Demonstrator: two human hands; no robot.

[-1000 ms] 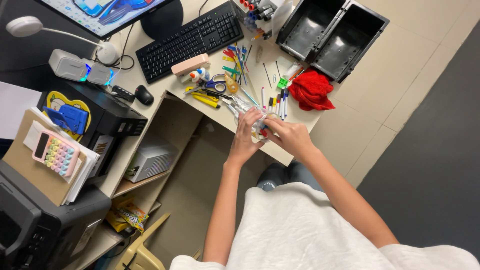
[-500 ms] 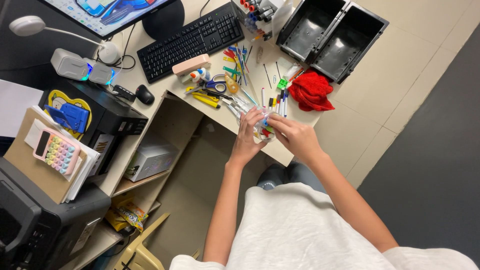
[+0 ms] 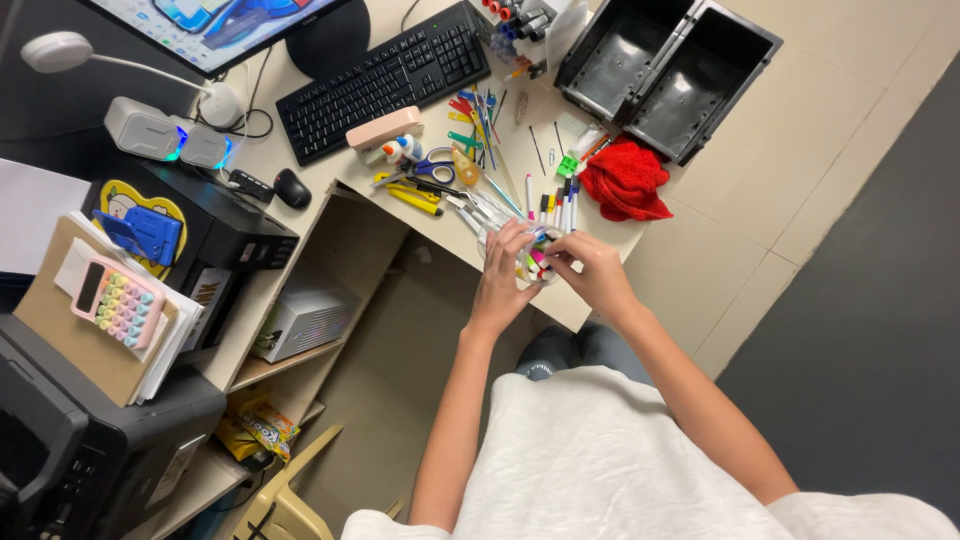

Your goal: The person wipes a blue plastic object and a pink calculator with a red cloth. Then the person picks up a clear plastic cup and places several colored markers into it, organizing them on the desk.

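Note:
My left hand grips a clear plastic cup that holds several coloured pens, at the near edge of the desk. My right hand is at the cup's right side, fingertips pinched on the pens sticking out of it. Just beyond my hands several markers lie side by side on the desk. Farther left lie blue-handled scissors and a yellow cutter. The cup is mostly hidden by my fingers.
A red cloth lies right of the markers, with two black bins behind it. A black keyboard, a pink stapler, a mouse, a desk lamp and a monitor sit at the back. A pastel calculator rests on papers at left.
My right hand has shifted slightly right and lower on the pens in the cup. My left hand keeps its hold on the cup.

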